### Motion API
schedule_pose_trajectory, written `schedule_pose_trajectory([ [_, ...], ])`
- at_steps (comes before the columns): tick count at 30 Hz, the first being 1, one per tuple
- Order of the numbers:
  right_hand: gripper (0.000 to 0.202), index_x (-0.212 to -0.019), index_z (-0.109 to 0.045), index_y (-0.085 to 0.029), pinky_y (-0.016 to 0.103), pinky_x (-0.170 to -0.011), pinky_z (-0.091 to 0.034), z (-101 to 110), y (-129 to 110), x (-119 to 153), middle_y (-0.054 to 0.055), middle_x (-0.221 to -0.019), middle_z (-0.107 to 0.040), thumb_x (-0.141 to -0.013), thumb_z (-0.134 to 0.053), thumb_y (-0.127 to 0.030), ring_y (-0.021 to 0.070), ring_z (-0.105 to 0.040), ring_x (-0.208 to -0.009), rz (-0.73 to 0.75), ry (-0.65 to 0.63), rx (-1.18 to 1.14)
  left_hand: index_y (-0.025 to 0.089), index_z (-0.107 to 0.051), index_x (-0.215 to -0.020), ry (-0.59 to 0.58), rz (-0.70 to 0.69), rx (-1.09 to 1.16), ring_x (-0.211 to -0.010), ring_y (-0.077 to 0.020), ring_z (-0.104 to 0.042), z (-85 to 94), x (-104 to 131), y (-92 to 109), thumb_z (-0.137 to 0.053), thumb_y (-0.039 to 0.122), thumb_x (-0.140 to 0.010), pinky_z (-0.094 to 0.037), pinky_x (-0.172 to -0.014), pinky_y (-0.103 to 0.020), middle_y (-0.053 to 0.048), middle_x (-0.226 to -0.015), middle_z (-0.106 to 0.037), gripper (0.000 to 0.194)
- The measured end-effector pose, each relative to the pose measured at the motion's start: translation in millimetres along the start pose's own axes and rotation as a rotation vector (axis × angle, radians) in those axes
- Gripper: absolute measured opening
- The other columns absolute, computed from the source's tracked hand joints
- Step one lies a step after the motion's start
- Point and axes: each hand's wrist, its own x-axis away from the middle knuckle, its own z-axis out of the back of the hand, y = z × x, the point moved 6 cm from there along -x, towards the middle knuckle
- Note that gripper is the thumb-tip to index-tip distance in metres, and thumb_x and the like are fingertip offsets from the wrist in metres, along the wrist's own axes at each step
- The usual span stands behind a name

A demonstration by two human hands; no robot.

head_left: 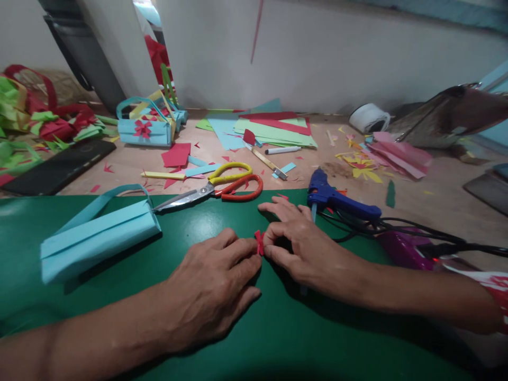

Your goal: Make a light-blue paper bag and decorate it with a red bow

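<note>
My left hand (210, 286) and my right hand (299, 243) meet over a green sheet (246, 338), fingertips pinched together on a small red paper piece (259, 242). A light blue paper basket with a handle (95, 233) lies on its side on the green sheet, left of my left hand. Scissors with yellow and orange handles (222, 188) lie just beyond my hands. A blue glue gun (337, 200) rests right of my right hand, its black cord trailing to the right.
Another blue paper basket with a red bow (146, 128) stands at the back left. Coloured paper sheets (270, 129), a white marker (282, 150), a tape roll (370, 117), pink and yellow scraps (381, 156), a black phone (59, 166) and green and red paper bits (35, 121) lie around.
</note>
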Motion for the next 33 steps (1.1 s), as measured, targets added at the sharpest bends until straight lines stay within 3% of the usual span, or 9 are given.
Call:
schedule_pose_trajectory([
  [13,0.02,-0.065,-0.06,-0.016,0.068,-0.101,-0.015,4,-8,-3,0.017,-0.14,-0.043,-0.081,-0.047,-0.017,0.0398,-0.024,-0.135,-0.026,-0.047,0.17,0.018,-0.053,-0.113,-0.001,0.007,-0.001,-0.091,-0.0232,-0.045,-1.5,1,0,-0.045,0.031,-0.09,-0.045,-0.075,-0.039,-0.007,-0.111,-0.057,0.027],
  [25,0.024,-0.068,-0.065,-0.014,0.068,-0.097,-0.024,8,-15,-6,0.02,-0.133,-0.049,-0.081,-0.045,-0.013,0.0416,-0.032,-0.13,0.017,-0.007,0.258,0.016,-0.052,-0.113,0.0,0.01,-0.019,-0.093,-0.0241,-0.045,-0.4,2,1,-0.045,0.031,-0.09,-0.046,-0.077,-0.04,-0.009,-0.114,-0.056,0.029],
  [29,0.02,-0.073,-0.065,-0.014,0.069,-0.098,-0.022,7,-15,-6,0.021,-0.134,-0.047,-0.081,-0.046,-0.013,0.0409,-0.03,-0.131,0.007,-0.047,0.251,0.017,-0.052,-0.112,0.044,0.039,-0.025,-0.093,-0.0238,-0.045,5.4,0,-5,-0.044,0.031,-0.09,-0.046,-0.076,-0.04,-0.009,-0.116,-0.054,0.027],
  [33,0.019,-0.076,-0.065,-0.013,0.069,-0.099,-0.02,6,-15,-5,0.02,-0.134,-0.045,-0.08,-0.046,-0.012,0.0394,-0.03,-0.131,-0.001,-0.088,0.242,0.017,-0.052,-0.113,0.014,0.011,-0.116,-0.093,-0.0249,-0.044,7.5,-7,-6,-0.045,0.033,-0.09,-0.046,-0.075,-0.041,-0.009,-0.117,-0.053,0.029],
])
